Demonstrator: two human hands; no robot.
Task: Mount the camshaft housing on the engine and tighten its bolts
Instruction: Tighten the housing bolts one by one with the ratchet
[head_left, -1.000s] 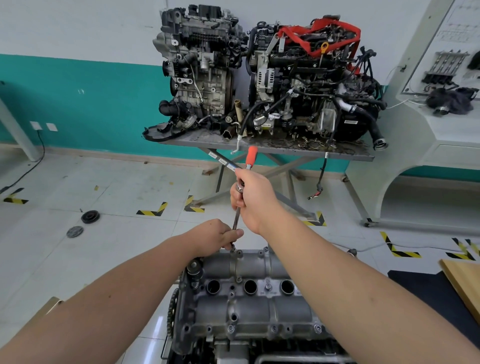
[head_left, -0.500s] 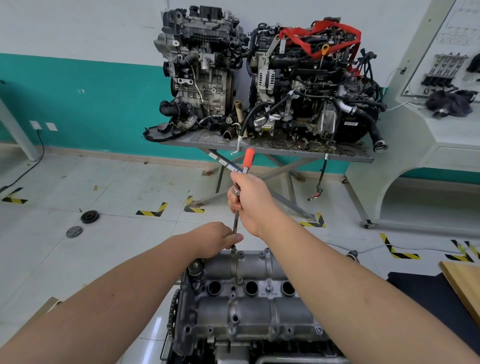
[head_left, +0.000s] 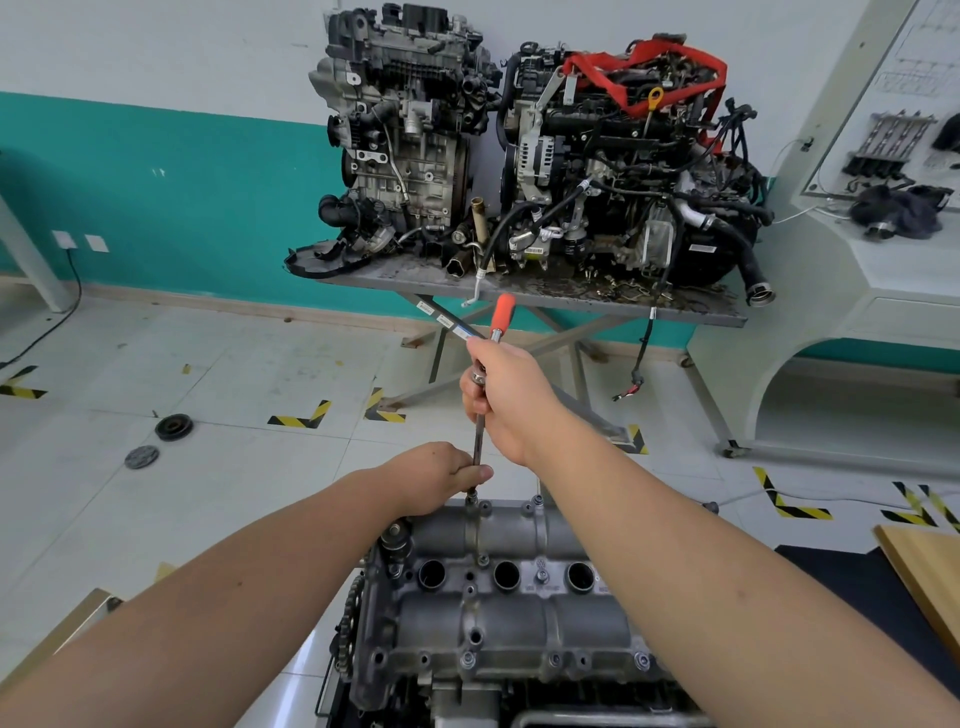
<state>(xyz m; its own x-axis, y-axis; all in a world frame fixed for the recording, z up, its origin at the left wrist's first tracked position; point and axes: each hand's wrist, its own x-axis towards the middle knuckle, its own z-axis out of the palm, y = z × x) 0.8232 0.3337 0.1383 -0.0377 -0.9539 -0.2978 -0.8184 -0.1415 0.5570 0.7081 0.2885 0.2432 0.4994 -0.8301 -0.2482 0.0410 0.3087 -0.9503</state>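
The grey camshaft housing (head_left: 519, 613) lies on top of the engine at the bottom centre, with three round wells and several bolts along its edges. A ratchet with an orange handle (head_left: 502, 315) stands on a long thin extension (head_left: 478, 441) over a bolt (head_left: 471, 500) at the housing's far edge. My right hand (head_left: 506, 400) grips the ratchet at its head. My left hand (head_left: 436, 475) pinches the lower end of the extension just above the bolt. The socket's tip is mostly hidden by my left fingers.
A metal table (head_left: 545, 296) with two engines stands against the far wall. Two round black parts (head_left: 173, 427) lie on the tiled floor at left. A wooden board (head_left: 924, 577) and dark mat sit at right, a white display bench (head_left: 883, 291) beyond.
The orange handle has swung a little to the left while both hands keep their grip. The extension stays on the same far-edge bolt.
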